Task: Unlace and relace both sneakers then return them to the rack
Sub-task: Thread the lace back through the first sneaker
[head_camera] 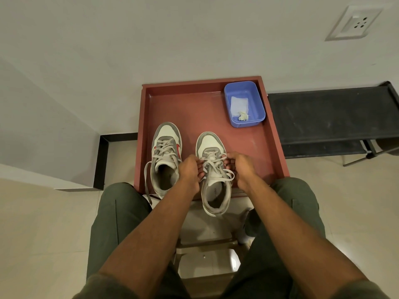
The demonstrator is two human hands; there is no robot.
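Two grey-and-white sneakers stand toes away from me on a red-brown tray (254,145). The left sneaker (165,156) is laced, with a loose lace end (147,182) hanging over the tray's near edge. The right sneaker (212,169) juts past that edge with its heel. My left hand (190,171) pinches the lace on the right sneaker's left side. My right hand (240,167) pinches the lace on its right side, with a lace loop (228,176) under the fingers.
A blue plastic tub (245,103) with a white cloth and a small pale thing sits at the tray's far right corner. A black rack shelf (330,117) lies to the right. A white wall stands behind, and my knees flank a stool (207,242) below the tray.
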